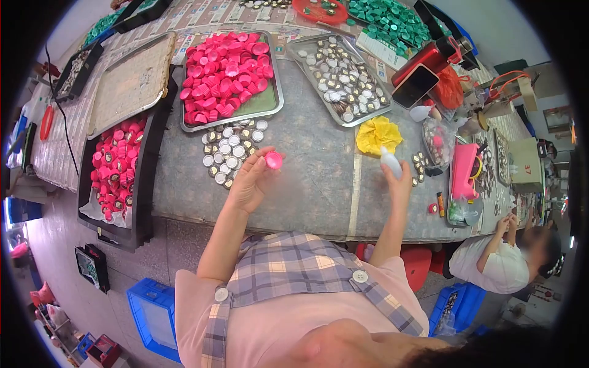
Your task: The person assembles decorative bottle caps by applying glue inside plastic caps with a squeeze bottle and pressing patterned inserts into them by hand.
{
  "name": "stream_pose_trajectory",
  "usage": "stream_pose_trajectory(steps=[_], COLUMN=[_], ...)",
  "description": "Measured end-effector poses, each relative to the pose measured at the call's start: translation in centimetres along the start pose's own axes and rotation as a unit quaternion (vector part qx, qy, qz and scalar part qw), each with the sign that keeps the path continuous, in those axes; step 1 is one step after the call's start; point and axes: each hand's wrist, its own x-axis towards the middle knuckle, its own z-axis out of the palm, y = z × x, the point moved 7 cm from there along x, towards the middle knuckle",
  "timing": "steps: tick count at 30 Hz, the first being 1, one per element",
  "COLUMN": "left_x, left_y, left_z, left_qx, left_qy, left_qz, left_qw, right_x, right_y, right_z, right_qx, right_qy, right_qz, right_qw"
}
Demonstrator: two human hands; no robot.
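My left hand [248, 187] pinches a pink ridged cap [273, 161] above the grey tabletop. Beside it lies a loose spread of small round discs [227, 153], some white-faced, some dark and gold. In my right hand [397, 181] is a small white squeeze bottle [390, 162], nozzle pointing up and away from me. The bottle tip is by a crumpled yellow cloth [378, 135]. A metal tray of pink caps [228, 73] stands beyond my left hand. Farther right, another metal tray [292, 50] holds many more discs.
At the left a black crate [147, 184] holds pink caps with discs in them, below a bare tray [132, 80]. A phone [416, 86] leans against a red bottle [423, 60] at the back right. Green caps [389, 24] are piled behind. A co-worker [491, 260] sits at the right.
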Motion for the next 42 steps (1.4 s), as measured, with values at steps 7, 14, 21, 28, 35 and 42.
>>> stream_pose_trajectory(steps=[7,14,21,28,35,42], left_x=[0.0,-0.4,-0.4,-0.3,-0.4,-0.6], left_y=[-0.7,-0.4,-0.1,0.0,0.1,1.3], left_z=[0.7,1.1,1.3,1.5,1.5,1.5], left_qx=[0.070,0.132,0.160,0.162,0.173,0.217], left_qy=[0.024,0.023,0.009,0.013,0.037,0.018], left_qz=[-0.020,0.001,0.023,0.021,0.019,0.063], left_qw=[0.997,0.991,0.987,0.987,0.984,0.974], right_x=[-4.0,-6.2,-7.1,-7.4,-7.7,-5.3], right_y=[-12.9,-18.9,-21.3,-21.7,-21.7,-16.5], right_z=[3.9,5.4,5.3,5.7,5.8,3.7], right_qx=[0.355,0.242,0.179,0.151,0.146,0.258], right_qy=[-0.113,-0.095,-0.066,-0.063,-0.056,-0.015], right_qz=[-0.083,-0.270,-0.373,-0.412,-0.432,-0.259], right_qw=[0.924,0.927,0.908,0.896,0.888,0.931])
